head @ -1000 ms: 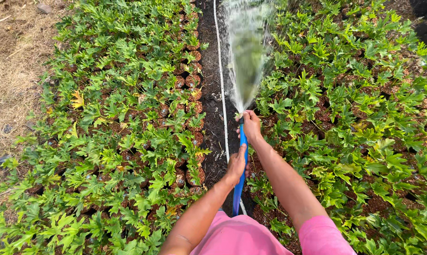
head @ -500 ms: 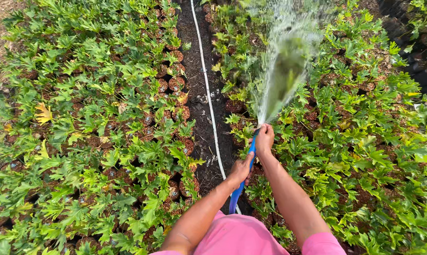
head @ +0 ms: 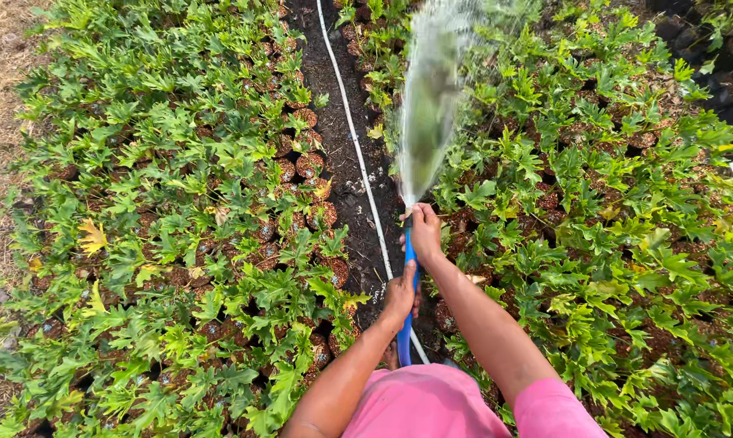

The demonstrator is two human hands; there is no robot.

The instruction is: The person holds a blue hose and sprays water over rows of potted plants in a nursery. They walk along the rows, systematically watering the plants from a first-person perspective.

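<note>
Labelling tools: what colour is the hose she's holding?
Blue: the hose shows best in the head view, between both hands.

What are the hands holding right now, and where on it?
Both hold the blue hose: right hand at the spraying end, left hand lower along it.

No packages, labels, signs or screens show anywhere in this view.
</note>
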